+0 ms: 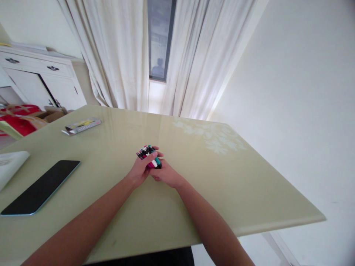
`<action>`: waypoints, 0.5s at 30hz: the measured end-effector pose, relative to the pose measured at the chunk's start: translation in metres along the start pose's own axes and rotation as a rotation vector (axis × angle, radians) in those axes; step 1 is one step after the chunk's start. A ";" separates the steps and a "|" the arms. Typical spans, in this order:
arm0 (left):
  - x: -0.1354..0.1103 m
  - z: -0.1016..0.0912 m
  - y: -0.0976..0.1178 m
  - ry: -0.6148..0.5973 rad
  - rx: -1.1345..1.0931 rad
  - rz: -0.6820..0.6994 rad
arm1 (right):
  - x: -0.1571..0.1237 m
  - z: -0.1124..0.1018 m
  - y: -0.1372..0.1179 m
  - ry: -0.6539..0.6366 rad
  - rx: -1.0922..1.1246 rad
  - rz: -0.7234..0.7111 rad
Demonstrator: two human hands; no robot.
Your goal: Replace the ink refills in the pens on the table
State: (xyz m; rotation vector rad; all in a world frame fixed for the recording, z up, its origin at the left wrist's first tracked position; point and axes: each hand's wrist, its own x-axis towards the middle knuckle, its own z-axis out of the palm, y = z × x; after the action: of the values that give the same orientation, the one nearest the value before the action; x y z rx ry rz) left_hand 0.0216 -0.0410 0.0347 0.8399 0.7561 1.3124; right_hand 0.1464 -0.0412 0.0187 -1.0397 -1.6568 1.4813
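A bundle of coloured marker pens (pixel 150 156) stands clasped over the middle of the pale green table (pixel 227 177). My left hand (pixel 140 168) wraps round the bundle from the left, fingers curled over its top. From the right, my right hand (pixel 166 173) presses against the lower ends of the pens, fingers closed on them. The pens' caps show black, teal, pink and white. Both forearms reach in from the near edge.
A dark tablet (pixel 41 186) lies flat at the left. A flat pen box (pixel 81 125) sits at the far left of the table. A white object (pixel 9 166) lies at the left edge. Curtains, a window and a white cabinet (pixel 41 79) stand behind.
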 end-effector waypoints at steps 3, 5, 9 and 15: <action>-0.003 0.001 -0.007 -0.076 0.061 -0.129 | -0.003 0.002 -0.004 -0.047 0.131 0.088; -0.002 0.001 -0.010 -0.032 0.093 -0.218 | -0.003 0.001 -0.005 -0.069 0.111 0.071; 0.015 -0.009 0.001 0.115 -0.065 -0.290 | 0.001 -0.008 -0.002 -0.150 0.083 -0.037; 0.048 -0.060 0.044 0.435 -0.326 -0.207 | 0.011 -0.038 0.014 0.249 -0.155 -0.107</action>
State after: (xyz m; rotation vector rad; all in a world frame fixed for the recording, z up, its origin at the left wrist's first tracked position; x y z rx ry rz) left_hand -0.0468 0.0150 0.0420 0.2077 0.9082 1.3977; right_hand 0.1770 -0.0139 0.0089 -1.1491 -1.6387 1.1196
